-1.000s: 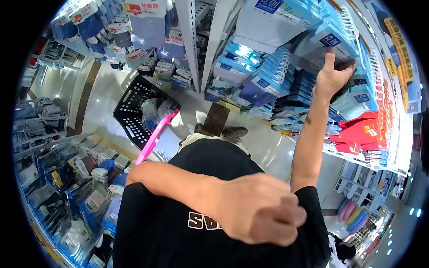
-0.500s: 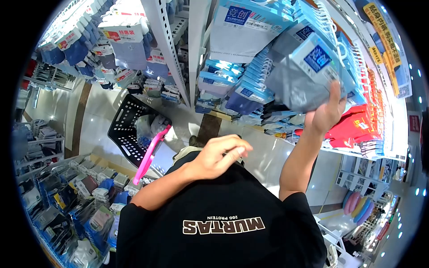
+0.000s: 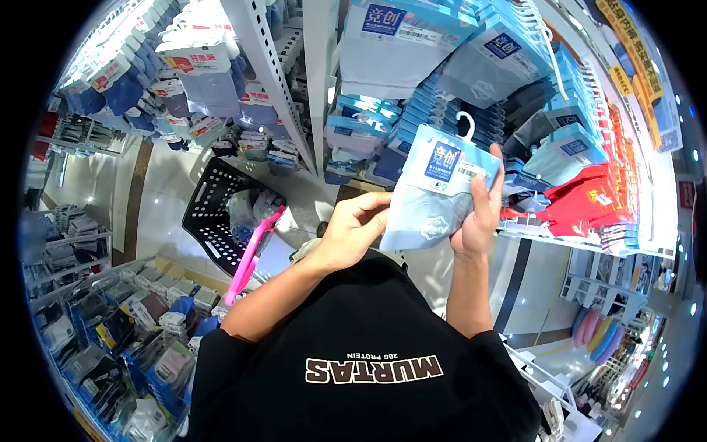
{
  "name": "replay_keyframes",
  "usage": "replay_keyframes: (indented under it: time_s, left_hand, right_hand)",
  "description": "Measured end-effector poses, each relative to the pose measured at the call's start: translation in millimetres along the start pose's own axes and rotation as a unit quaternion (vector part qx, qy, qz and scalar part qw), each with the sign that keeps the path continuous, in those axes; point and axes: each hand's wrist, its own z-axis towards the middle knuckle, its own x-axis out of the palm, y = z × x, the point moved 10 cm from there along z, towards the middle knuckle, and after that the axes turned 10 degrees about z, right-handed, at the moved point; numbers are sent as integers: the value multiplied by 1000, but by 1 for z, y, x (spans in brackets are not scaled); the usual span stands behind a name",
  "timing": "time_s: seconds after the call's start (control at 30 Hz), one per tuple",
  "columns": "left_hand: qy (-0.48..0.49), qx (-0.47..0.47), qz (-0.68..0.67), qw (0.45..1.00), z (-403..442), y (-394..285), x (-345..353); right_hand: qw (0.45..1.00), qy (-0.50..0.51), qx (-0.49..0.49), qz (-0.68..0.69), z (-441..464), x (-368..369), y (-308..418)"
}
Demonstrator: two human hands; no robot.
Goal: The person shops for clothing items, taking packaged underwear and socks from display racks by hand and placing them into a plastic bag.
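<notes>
In the middle of the head view a grey pack of underwear (image 3: pixel 423 214) is held up in front of the rack. It has a light blue card top, a dark blue label and a white plastic hook. My right hand (image 3: pixel 479 217) grips its right side, the thumb lying across the front near the barcode. My left hand (image 3: pixel 353 232) is at the pack's left edge, with thumb and forefinger closed against it. Behind hang more blue-topped packs (image 3: pixel 504 59) on metal hooks, and a red garment pack (image 3: pixel 589 206) to the right.
A black perforated basket (image 3: pixel 202 214) with a pink handle (image 3: pixel 254 258) and plastic-wrapped items is on the floor at left. A bin of bagged goods (image 3: pixel 140 331) fills the lower left. A white upright post (image 3: pixel 276 81) divides the racks.
The pack has come away from the rack, down and left in front of my chest, with my right hand on it. My left hand has moved to its left edge.
</notes>
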Motion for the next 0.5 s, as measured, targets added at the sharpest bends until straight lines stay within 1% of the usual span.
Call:
replay_keyframes:
  time_s: [0.03, 0.13, 0.17, 0.2, 0.27, 0.3, 0.33, 0.4, 0.47, 0.5]
  left_hand:
    - [-18, -2, -54, 998, 0, 2, 3]
    - [-1, -24, -29, 999, 0, 15, 4]
    - [-14, -2, -40, 999, 0, 10, 4]
    - [-16, -1, -34, 999, 0, 7, 4]
    - [-21, 4, -22, 1000, -1, -3, 5]
    - [-15, -3, -27, 1000, -1, -4, 8]
    - [-9, -10, -32, 999, -1, -4, 13]
    - [-17, -13, 3, 1000, 0, -5, 19]
    - [-20, -16, 51, 998, 1, -3, 21]
    - [-34, -12, 57, 998, 1, -5, 20]
  right_hand:
    - [999, 19, 21, 22, -1, -1, -6]
    - [997, -17, 61, 34, -6, -19, -30]
    - [995, -31, 82, 49, -10, -20, -39]
    - [995, -56, 78, 41, -12, -28, -48]
    - [985, -78, 138, 71, -19, -37, -78]
    - [975, -88, 195, 62, -25, -41, -96]
    - [943, -95, 315, 46, -42, -46, -116]
    - [922, -90, 376, -36, -59, -52, -134]
    - [930, -14, 367, 22, -74, -32, -146]
    - [929, 3, 367, 52, -81, -18, -142]
